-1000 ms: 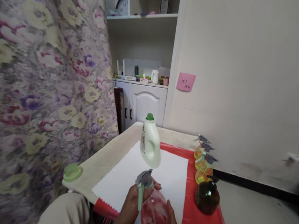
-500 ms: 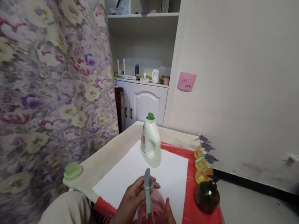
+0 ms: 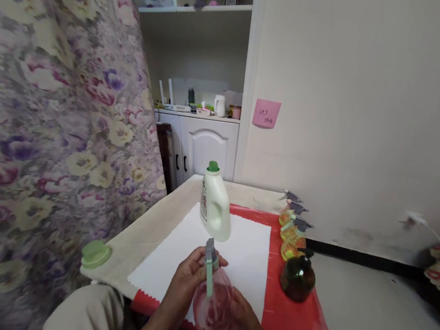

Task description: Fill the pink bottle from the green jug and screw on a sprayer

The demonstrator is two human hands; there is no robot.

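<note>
A clear pink spray bottle (image 3: 211,308) with a grey and pale green trigger head is held between my two hands over the near edge of the table. My left hand (image 3: 188,276) is closed around the neck just under the spray head. Against the right side of the bottle's round body, my right hand (image 3: 242,315) wraps its fingers. Just beyond them a pale green detergent jug (image 3: 214,208) with a dark green spout stands upright on a white sheet (image 3: 249,251).
Along the table's right side stand several yellow spray bottles (image 3: 292,246) and a dark pump bottle (image 3: 298,277) on a red cover (image 3: 283,327). A green cap (image 3: 96,254) lies at the left corner. A floral curtain (image 3: 52,136) hangs at left.
The view has shifted right, so things sit further left. My right hand has come up around the bottle's side, and the bottle appears more upright in my hands.
</note>
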